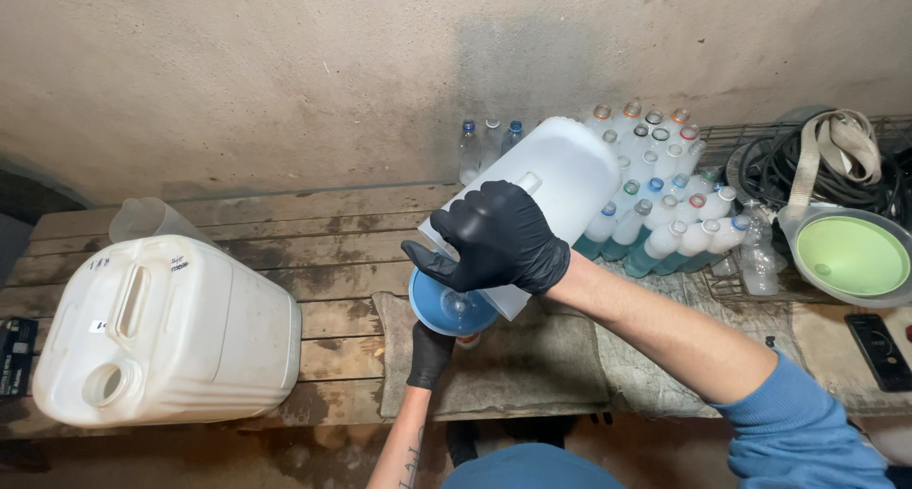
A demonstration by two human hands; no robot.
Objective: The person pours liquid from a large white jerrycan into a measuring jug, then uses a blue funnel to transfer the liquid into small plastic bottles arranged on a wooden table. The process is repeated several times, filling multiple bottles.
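1. The white jug (560,180) is tipped steeply, its mouth down over the blue funnel (445,308), at the middle of the wooden bench (323,251). The right hand (499,237), in a black glove, is clamped over the jug's lower end. If that grip slips, the jug could swing off the funnel and spill.
2. The left hand (429,354), also gloved, is closed around something under the funnel, likely a small bottle, though it is mostly hidden. A loose hold there could let the funnel tilt or topple.
3. Too steep a tilt could flood the funnel past its rim onto the grey cloth (532,365) beneath.
4. The stacked capped bottles (665,213) lie just right of the jug; a sideways swing could knock them.
5. The large white canister (166,332) lies well apart on the left, open-mouthed.
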